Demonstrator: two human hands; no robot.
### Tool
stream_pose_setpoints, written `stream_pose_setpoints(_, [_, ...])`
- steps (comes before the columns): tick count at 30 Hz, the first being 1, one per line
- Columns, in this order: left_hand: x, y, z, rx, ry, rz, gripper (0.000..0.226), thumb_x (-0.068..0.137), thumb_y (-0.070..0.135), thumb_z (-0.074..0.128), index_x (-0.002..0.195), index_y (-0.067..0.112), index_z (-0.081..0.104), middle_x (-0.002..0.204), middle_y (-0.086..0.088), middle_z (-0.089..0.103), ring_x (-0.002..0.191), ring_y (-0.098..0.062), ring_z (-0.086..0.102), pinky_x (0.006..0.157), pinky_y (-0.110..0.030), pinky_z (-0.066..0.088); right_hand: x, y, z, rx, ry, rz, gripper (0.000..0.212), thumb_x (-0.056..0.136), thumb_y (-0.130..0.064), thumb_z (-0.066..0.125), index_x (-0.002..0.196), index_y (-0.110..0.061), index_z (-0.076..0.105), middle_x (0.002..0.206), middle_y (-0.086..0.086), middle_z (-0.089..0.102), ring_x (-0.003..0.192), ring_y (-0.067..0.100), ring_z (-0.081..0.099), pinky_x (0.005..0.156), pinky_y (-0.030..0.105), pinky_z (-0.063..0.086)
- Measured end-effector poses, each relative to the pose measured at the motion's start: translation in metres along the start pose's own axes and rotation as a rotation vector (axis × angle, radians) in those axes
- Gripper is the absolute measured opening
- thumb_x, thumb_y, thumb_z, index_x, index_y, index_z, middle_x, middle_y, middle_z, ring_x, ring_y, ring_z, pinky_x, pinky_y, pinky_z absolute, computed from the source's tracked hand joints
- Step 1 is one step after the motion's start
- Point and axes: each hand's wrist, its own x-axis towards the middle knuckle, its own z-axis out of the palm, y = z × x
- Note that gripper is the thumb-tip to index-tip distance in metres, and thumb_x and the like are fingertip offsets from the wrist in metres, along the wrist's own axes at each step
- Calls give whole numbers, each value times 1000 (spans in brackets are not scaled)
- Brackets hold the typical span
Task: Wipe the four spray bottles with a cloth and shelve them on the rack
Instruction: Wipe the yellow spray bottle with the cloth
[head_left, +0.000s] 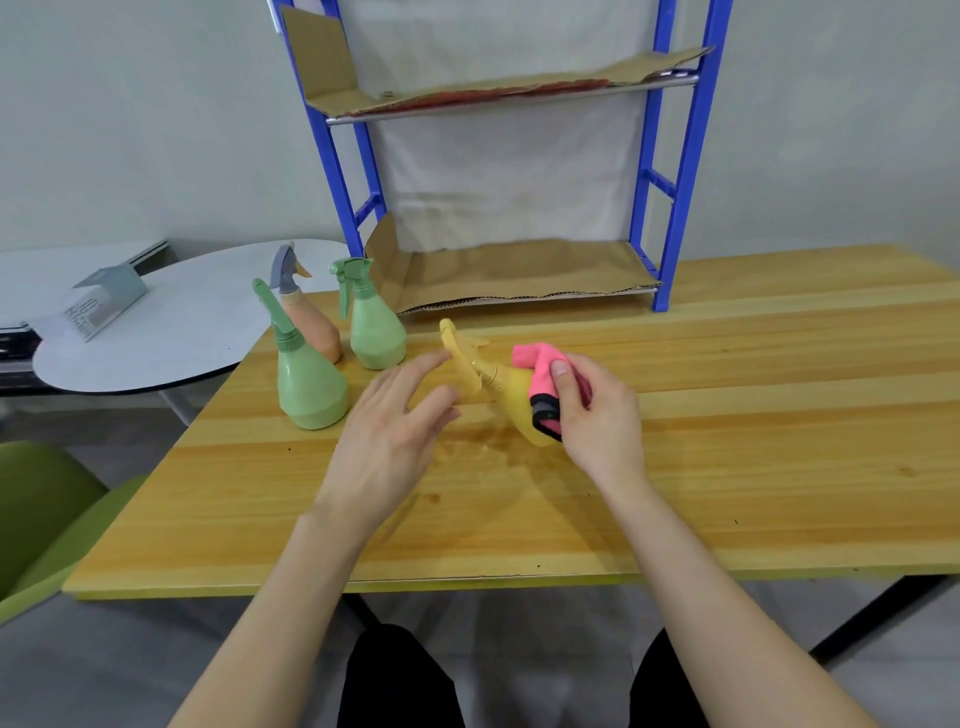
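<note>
Left hand open, fingers straight and loose, holding nothing; your index tip sits just beside the spray head of the yellow bottle, contact not clear. Right hand grips the pink cloth, thumb pinning it to the bottle's body; the fingers behind are hidden. That bottle is steeply tilted, head pointing up and away to your left, base low over the wooden table; whether it touches the wood cannot be told. Risks, as judged: you appear to carry the bottle one-handed through a layer of cloth, so the smooth body may slip out and drop. Closing your left hand on the head could squeeze the trigger and spray, and a tilted bottle may leak at the neck. A wide left-arm sweep could knock the nearest green bottle, which stands upright just left of that hand. Behind it stand the peach bottle and a second green bottle, close together. Beyond them, the blue rack stands at the table's back edge; its cardboard-lined lower shelf holds no bottle yet.
</note>
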Motion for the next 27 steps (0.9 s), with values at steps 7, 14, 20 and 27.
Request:
stream_pose_setpoints(7, [13, -1, 0, 90, 40, 56, 38, 104, 24, 75, 140, 16, 71, 153, -16, 58, 134, -40, 59, 107, -53, 49, -4, 7, 1, -33, -208, -18, 29, 113, -30, 53, 132, -30, 74, 106, -15, 77, 88, -1, 66, 73, 8, 46])
stream_pose_setpoints(14, [33, -1, -16, 27, -57, 88, 53, 100, 25, 78, 147, 15, 57, 169, -11, 41, 147, -35, 49, 112, -52, 47, -9, 3, 4, -5, -208, -42, 27, 112, -29, 53, 130, -28, 74, 100, -16, 75, 90, -5, 66, 73, 6, 45])
stream_pose_setpoints(20, [77, -1, -28, 137, -101, 364, 39, 108, 9, 58, 141, 27, 68, 174, -9, 37, 167, -30, 19, 132, -50, 23, -12, 4, 0, -28, -202, -41, 25, 113, -33, 51, 126, -30, 73, 97, -22, 74, 90, -9, 66, 72, 11, 47])
stream_pose_setpoints(27, [57, -26, -31, -36, -94, 76, 19, 104, 29, 67, 113, 16, 77, 103, 0, 78, 96, -29, 72, 83, -46, 59, -14, -2, -5, -67, 36, 13, 27, 114, -37, 46, 121, -29, 71, 90, -13, 74, 81, 12, 68, 72, 40, 56])
